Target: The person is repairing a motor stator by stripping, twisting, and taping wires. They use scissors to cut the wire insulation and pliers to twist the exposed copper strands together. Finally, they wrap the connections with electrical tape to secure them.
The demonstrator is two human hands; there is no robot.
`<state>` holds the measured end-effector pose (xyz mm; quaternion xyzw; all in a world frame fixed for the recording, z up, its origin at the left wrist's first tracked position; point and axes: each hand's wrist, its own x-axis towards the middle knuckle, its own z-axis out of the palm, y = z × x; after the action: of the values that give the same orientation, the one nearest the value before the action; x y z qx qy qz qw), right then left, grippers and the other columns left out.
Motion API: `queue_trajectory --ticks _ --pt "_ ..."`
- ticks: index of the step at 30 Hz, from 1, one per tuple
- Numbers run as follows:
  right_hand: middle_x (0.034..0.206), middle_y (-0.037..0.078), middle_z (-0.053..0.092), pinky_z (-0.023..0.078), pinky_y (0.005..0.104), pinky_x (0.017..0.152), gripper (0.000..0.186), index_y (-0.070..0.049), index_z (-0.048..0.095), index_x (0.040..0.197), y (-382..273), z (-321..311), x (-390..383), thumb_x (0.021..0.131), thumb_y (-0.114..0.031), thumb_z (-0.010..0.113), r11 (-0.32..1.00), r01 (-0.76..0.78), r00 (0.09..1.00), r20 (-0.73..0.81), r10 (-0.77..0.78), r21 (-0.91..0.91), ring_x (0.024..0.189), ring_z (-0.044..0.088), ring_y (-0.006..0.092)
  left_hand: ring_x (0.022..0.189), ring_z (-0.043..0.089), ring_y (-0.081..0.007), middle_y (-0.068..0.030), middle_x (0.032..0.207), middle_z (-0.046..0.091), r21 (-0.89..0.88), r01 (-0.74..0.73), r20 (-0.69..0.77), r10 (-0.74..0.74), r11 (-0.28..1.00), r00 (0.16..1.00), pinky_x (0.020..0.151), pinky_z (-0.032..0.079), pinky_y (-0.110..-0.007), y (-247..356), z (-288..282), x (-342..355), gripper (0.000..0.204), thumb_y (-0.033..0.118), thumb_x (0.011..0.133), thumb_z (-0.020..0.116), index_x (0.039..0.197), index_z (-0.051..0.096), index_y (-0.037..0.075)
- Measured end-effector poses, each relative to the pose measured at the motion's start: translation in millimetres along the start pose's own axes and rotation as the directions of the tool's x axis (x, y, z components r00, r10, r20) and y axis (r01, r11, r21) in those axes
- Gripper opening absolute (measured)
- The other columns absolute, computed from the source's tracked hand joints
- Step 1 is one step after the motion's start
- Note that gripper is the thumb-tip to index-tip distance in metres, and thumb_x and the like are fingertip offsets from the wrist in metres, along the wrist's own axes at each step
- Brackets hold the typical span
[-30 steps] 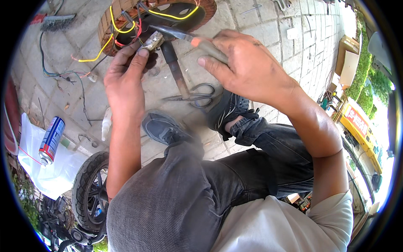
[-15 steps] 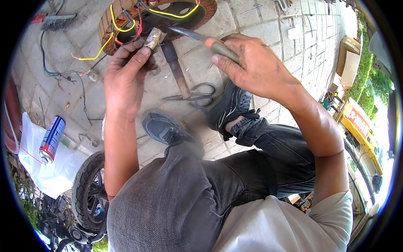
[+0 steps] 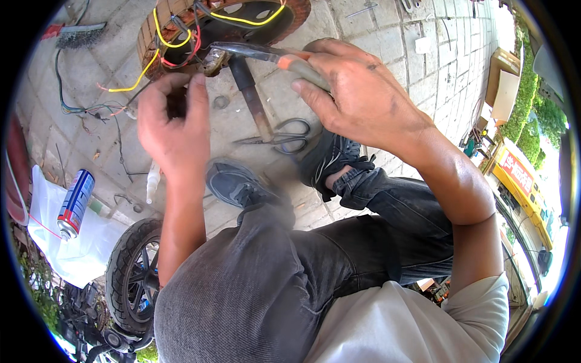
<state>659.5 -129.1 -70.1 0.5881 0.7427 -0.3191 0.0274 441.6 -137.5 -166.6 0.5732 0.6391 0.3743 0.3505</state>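
The right fingers wrap the handle of a knife (image 3: 284,61) in the right hand (image 3: 357,91); its blade reaches left over a small, rough metallic piece (image 3: 214,60) just beyond the left fingertips. The left hand (image 3: 172,133) curls, thumb apart; whether it grips the piece I cannot tell. Beyond both hands' fingers lies a wheel (image 3: 257,36); scissors (image 3: 276,140) lie between the forearms, nearer the wearer than the fingers.

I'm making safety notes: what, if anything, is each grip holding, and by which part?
The right grip holds the knife by its grey-green handle; whether the left grip holds anything cannot be told.
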Motion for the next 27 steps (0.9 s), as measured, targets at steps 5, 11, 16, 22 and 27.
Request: queue_trajectory --ticks 5,11,16,22,27 --pt "0.091 0.014 0.06 0.05 0.0381 0.079 0.028 -0.006 0.064 0.113 -2 -2 0 0.087 -0.016 0.06 0.999 -0.035 0.999 0.041 0.035 -0.009 0.085 0.06 0.0325 0.062 0.059 -0.0133 -0.0088 0.08 0.066 -0.024 -0.131 0.034 0.131 0.991 0.991 0.058 0.048 -0.024 21 9 -8 0.024 0.007 0.081 0.072 0.104 0.067 0.001" --pt "0.091 0.011 0.061 0.051 0.035 0.076 0.027 -0.01 0.069 0.106 0 -1 -1 0.079 -0.012 0.068 0.971 0.087 0.981 -0.149 -0.122 -0.221 0.086 0.06 0.027 0.06 0.062 -0.0112 -0.0106 0.076 0.068 0.028 -0.136 0.028 0.136 0.99 0.99 0.057 0.049 -0.023 17 22 5 0.025 0.006 0.085 0.069 0.109 0.066 0.001" --pt "0.09 0.01 0.061 0.051 0.0355 0.074 0.027 -0.01 0.069 0.104 1 0 0 0.078 -0.012 0.069 0.967 0.131 0.959 -0.218 -0.18 -0.22 0.085 0.06 0.0258 0.063 0.055 -0.0064 -0.004 0.078 0.066 -0.28 0.148 0.058 -0.138 0.948 0.989 0.054 0.043 -0.019 13 24 4 0.021 0.008 0.093 0.06 0.109 0.064 -0.005" --pt "0.09 0.013 0.06 0.05 0.0373 0.071 0.026 -0.006 0.066 0.108 -6 -5 -8 0.083 -0.013 0.066 0.996 -0.015 0.994 -0.103 0.024 0.088 0.078 0.06 0.0303 0.058 0.057 -0.0037 -0.0039 0.068 0.066 -0.067 -0.056 0.034 0.058 0.996 0.998 0.057 0.048 -0.021 13 19 10 0.022 0.004 0.087 0.064 0.108 0.067 0.001" --pt "0.087 0.016 0.061 0.05 0.0389 0.072 0.027 -0.005 0.065 0.11 -12 -4 -10 0.085 -0.015 0.063 0.994 -0.035 0.999 0.003 0.035 0.102 0.079 0.061 0.0342 0.054 0.059 -0.0096 -0.0089 0.068 0.066 0.104 -0.17 0.049 0.166 0.98 0.985 0.054 0.049 -0.024 10 14 14 0.025 0.004 0.082 0.066 0.107 0.069 0.006"
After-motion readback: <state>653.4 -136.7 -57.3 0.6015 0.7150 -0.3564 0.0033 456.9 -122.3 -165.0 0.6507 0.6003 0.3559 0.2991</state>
